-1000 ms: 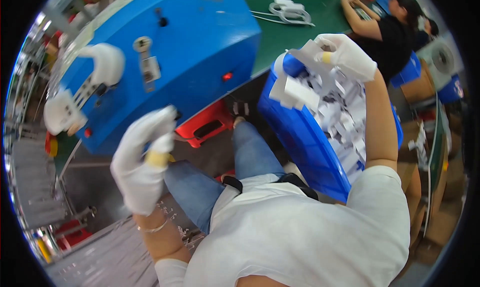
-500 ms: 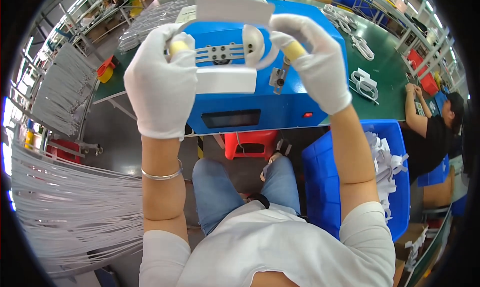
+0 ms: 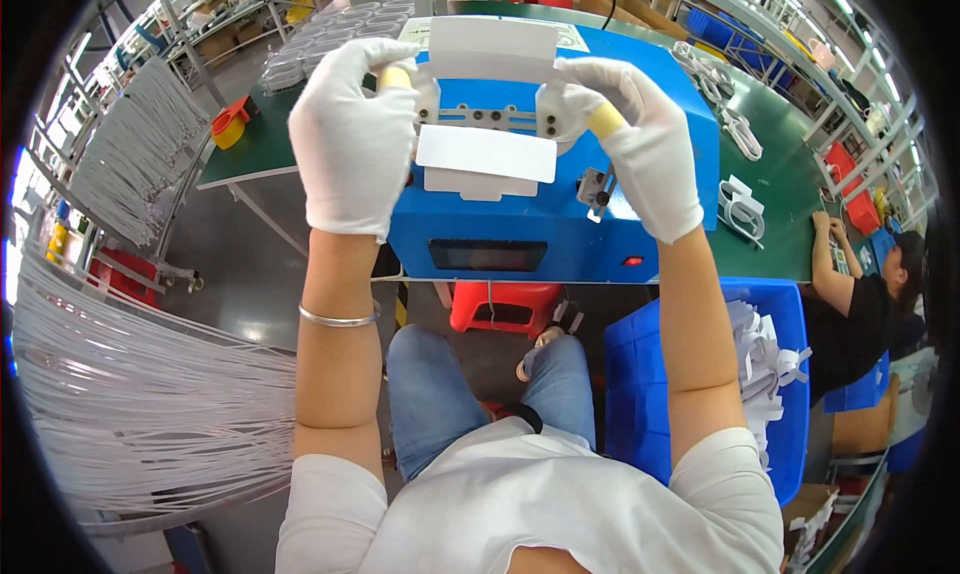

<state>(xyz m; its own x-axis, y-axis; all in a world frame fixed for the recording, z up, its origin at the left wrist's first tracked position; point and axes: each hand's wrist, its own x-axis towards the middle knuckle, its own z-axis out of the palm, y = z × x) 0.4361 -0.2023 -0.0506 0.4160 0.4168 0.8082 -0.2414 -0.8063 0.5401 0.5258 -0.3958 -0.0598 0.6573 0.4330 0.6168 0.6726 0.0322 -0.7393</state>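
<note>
Both my hands wear white gloves, with yellow bands on the thumbs. At the left end of a white card strip (image 3: 493,49), my left hand (image 3: 352,139) is closed in a pinch. My right hand (image 3: 640,139) pinches the strip's right end. The strip is held up over a blue bench machine (image 3: 480,219). Below it, in front of the machine's metal slotted bar (image 3: 490,116), a second white card panel (image 3: 486,154) shows a tab at its lower edge. Whether the two white pieces are joined I cannot tell. White rounded parts (image 3: 560,117) flank the bar, partly behind my fingers.
Coiled white cables (image 3: 741,214) lie on the green table (image 3: 780,179) at right. Under it stands a blue bin (image 3: 640,374) of white paper strips. A yellow tape roll (image 3: 228,131) sits at left, above hanging white cables (image 3: 160,394). A person (image 3: 870,294) works at far right.
The white strip has shifted lower and slightly right and now hangs squarely between my hands. My left hand has moved right. The curved white band before the machine is no longer visible.
</note>
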